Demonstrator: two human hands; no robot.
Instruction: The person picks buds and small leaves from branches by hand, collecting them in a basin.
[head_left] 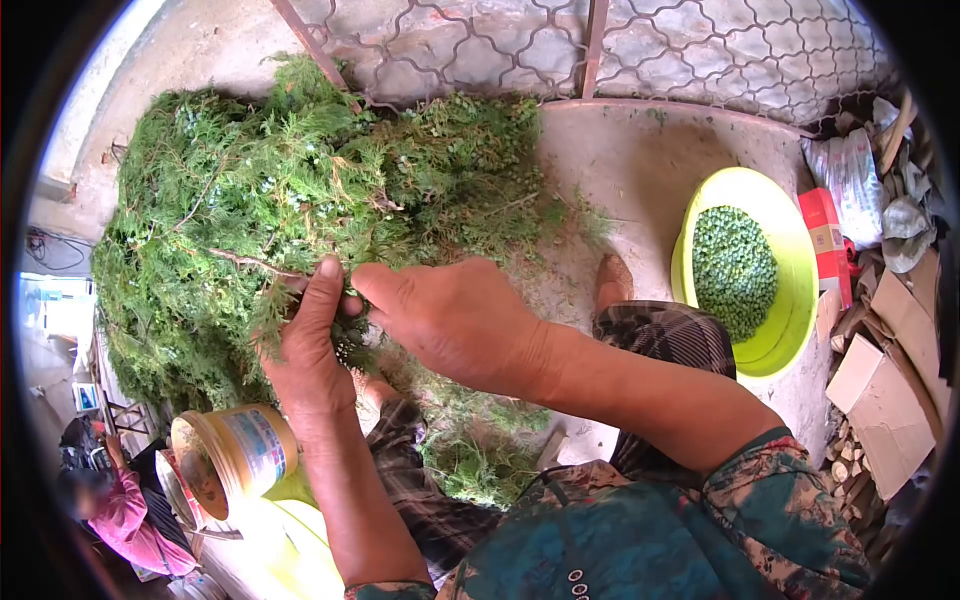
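Note:
My left hand [315, 350] is closed around an evergreen branch [262, 264], thumb up. The branch's bare brown stem points left, and some green foliage hangs below my fingers. My right hand [455, 320] is curled tight right beside the left one, its fingertips close to the branch. What those fingers pinch, if anything, is hidden. Just beyond both hands lies a large heap of cut evergreen branches [230, 200] with small pale bluish cones among the leaves.
At right stands a yellow-green basin [795, 340] holding many small green cones [735, 265]. A yellowish bucket [262, 450] lies near my left forearm. Metal lattice [480, 45] runs behind the heap. Cardboard [880, 410] and firewood fill the far right. Another person [135, 525] sits at lower left.

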